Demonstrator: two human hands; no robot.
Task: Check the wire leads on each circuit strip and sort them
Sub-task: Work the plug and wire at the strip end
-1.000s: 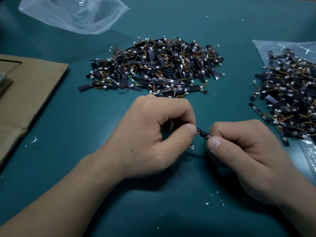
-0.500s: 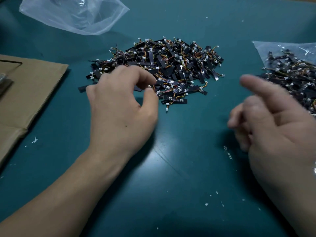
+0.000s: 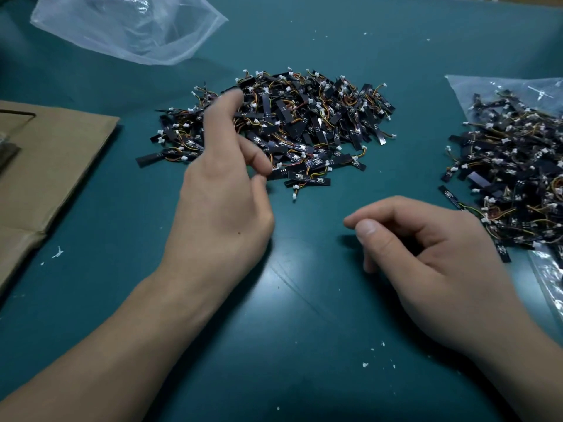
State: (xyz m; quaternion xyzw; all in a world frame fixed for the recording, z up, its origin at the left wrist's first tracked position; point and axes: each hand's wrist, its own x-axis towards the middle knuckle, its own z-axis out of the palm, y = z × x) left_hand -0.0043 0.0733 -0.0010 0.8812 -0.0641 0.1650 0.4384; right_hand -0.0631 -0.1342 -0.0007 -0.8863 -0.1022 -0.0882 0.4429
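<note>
A heap of small black circuit strips (image 3: pixel 304 123) with orange and yellow wire leads and white connectors lies in the middle of the green mat. A second heap (image 3: pixel 511 166) lies on a clear plastic sheet at the right. My left hand (image 3: pixel 219 214) reaches over the near left edge of the middle heap, fingers spread and blurred. Its thumb and a fingertip are close together beside the end of a strip (image 3: pixel 307 179) at the heap's front edge, with no strip lifted. My right hand (image 3: pixel 426 254) hovers near the mat with loosely curled fingers and holds nothing.
A clear plastic bag (image 3: pixel 128 25) lies at the back left. Brown cardboard (image 3: pixel 45 153) covers the left edge of the mat. The clear sheet (image 3: pixel 487 86) under the right heap reaches the right edge. Small white scraps (image 3: pixel 364 364) dot the mat.
One second ago both hands held one strip between them. My right hand then swung to the right heap and has come back empty. My left hand moved to the middle heap.
</note>
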